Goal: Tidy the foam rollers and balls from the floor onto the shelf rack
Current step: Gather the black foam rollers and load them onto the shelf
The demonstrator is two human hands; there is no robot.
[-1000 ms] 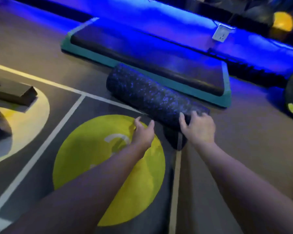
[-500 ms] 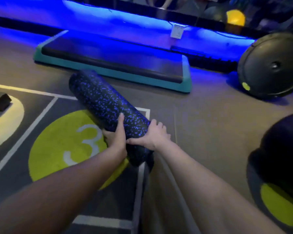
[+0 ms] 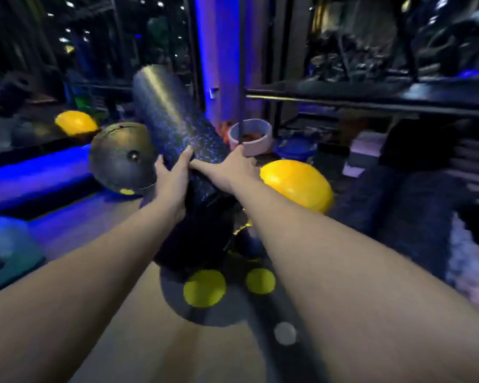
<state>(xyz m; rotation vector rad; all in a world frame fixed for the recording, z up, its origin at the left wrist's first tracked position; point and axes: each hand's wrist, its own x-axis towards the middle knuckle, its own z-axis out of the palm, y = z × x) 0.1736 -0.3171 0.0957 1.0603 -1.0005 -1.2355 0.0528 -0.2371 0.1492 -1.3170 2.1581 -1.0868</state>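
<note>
Your left hand (image 3: 172, 178) and right hand (image 3: 233, 168) both gripping the black blue-speckled foam roller (image 3: 174, 125) (tilted upward), fingers curling round it, a glossy yellow ball (image 3: 297, 183) lying just beside.

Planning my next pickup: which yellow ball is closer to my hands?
The near yellow ball just right of the right hand, not the far yellow ball beyond the black ball.

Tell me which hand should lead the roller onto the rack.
Right, probably. Both hands grip the foam roller, but the right hand is on the side facing the shelf rack, which stands to the right; the left hand sits on the far side.
</note>
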